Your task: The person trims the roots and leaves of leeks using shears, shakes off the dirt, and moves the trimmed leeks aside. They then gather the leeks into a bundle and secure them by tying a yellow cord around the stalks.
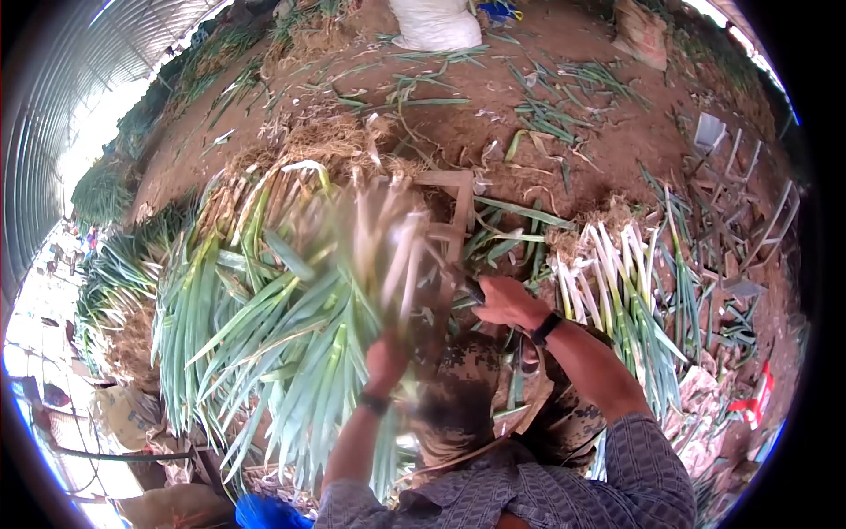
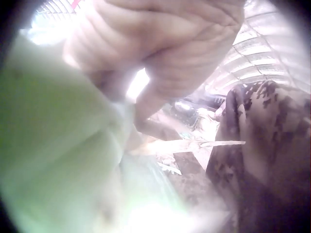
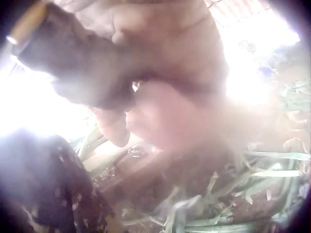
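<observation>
Blurred by motion, my left hand [image 1: 388, 361] grips the green part of some leeks [image 1: 407, 256], their white stalks and root ends pointing away from me. In the left wrist view broad green leaves [image 2: 58, 131] press close against that hand's curled fingers [image 2: 160, 39]. My right hand [image 1: 511, 302], just right of the stalks, holds a tool by its dark handle [image 3: 73, 58]; I cannot tell what kind of tool it is. A large pile of leeks [image 1: 256, 326] lies left of my left hand, leaves toward me and roots away.
A wooden frame [image 1: 463, 198] stands just beyond my hands. Right of my knees lies a smaller row of leeks [image 1: 626, 291]. Cut leaves [image 1: 546, 119] litter the dirt floor [image 1: 476, 88]. A white sack [image 1: 434, 25] stands at the back, and chair-like frames [image 1: 740, 194] are at right.
</observation>
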Motion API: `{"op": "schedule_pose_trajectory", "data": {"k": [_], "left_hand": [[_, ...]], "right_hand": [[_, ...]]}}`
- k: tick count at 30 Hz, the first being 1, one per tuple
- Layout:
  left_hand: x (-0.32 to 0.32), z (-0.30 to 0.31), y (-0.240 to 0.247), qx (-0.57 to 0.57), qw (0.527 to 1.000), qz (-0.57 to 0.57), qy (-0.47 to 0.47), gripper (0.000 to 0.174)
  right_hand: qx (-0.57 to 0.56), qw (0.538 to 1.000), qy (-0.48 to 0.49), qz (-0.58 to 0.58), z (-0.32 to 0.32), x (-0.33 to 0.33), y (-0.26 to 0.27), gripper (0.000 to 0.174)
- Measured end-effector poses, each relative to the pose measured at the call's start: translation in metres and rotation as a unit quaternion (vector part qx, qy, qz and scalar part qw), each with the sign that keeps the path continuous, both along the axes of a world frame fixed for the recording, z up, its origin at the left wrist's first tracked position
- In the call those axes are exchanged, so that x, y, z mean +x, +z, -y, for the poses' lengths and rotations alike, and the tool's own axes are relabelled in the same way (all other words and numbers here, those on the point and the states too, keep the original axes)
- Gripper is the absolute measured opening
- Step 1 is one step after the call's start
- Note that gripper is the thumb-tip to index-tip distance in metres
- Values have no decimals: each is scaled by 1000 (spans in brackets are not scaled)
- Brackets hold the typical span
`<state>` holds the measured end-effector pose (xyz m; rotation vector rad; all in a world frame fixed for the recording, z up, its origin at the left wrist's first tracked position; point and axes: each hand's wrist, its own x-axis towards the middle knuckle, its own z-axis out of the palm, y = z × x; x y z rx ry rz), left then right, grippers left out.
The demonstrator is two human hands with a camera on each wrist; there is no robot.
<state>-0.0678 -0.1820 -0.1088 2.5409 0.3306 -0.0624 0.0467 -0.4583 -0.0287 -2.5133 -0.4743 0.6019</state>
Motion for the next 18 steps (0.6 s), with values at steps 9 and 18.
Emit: {"op": "schedule_pose_trajectory", "data": {"k": [9, 18], "left_hand": [[3, 6, 13, 22, 999, -23, 5, 22], [30, 28, 23, -86, 995, 50, -9, 24]], "right_hand": [[3, 999, 14, 48, 0, 0, 10, 39], [133, 987, 36, -78, -17, 3, 18, 43]]}}
